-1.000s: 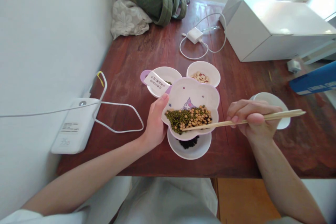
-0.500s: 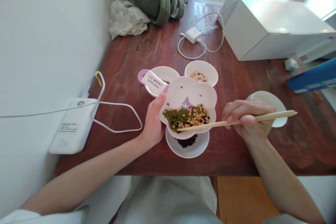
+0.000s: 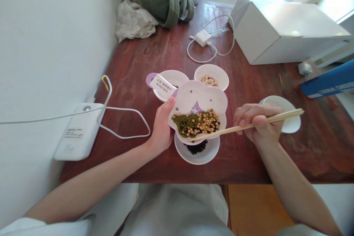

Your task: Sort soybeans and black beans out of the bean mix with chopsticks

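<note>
Head view, here we go: the lilac-rimmed dish (image 3: 204, 97) is up in my left hand (image 3: 162, 129), overlapping the near bowl (image 3: 211, 152) on the tabletop (image 3: 235, 169). My left thumb presses its left rim; the other fingers are hidden. On the right, my right hand (image 3: 258, 121) has its fingers pinching the chopsticks (image 3: 287, 114), tips at the dish's near rim; whether they grip a bean, I can't tell. Done so far: dark beans (image 3: 197, 148) near, pale pieces (image 3: 208, 80) in the far-right bowl (image 3: 219, 73), some green ones (image 3: 175, 86) in the far-left bowl (image 3: 178, 75). Plenty left, I'd judge: a green, tan and dark mix (image 3: 197, 122) fills the dish's near half.
</note>
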The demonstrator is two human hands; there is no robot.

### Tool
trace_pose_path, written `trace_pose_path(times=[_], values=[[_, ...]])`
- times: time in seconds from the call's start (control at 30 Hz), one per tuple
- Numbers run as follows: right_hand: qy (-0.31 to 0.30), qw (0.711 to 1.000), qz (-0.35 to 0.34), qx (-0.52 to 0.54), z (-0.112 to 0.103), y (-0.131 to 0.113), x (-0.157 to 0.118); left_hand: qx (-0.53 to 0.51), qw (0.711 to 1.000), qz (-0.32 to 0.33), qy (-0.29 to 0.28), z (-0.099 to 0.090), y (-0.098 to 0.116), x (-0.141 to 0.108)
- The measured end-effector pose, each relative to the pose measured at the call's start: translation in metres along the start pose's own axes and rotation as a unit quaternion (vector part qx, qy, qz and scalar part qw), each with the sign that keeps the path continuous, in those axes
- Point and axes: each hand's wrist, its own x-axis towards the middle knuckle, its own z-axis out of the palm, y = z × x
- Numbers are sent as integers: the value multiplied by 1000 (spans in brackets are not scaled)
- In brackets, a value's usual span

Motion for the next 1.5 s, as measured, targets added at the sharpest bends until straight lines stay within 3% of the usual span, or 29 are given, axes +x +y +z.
trace_pose_path(times=[0.13,0.37,0.53,0.73,0.93,1.33,1.5], values=[[3,1000,2,25,0,0,3,4,1000,9,-4,-2,-1,1],[92,995,1,-25,0,-2,4,6,1000,7,-8,-3,-1,2],[57,994,-29,-90,-3,-5,-1,3,1000,5,-3,-2,-1,0],[19,997,-4,-70,-3,-4,-3,2,1000,6,-4,-2,-1,1],[45,997,-35,-58,-2,-2,-1,4,1000,9,-6,-3,-1,1],[-2,1000,3,-21,3,2,-4,1,1000,16,-20,-3,-1,2],[5,1000,10,-3,4,3,-2,-10,1000,15,-24,-4,-2,2]])
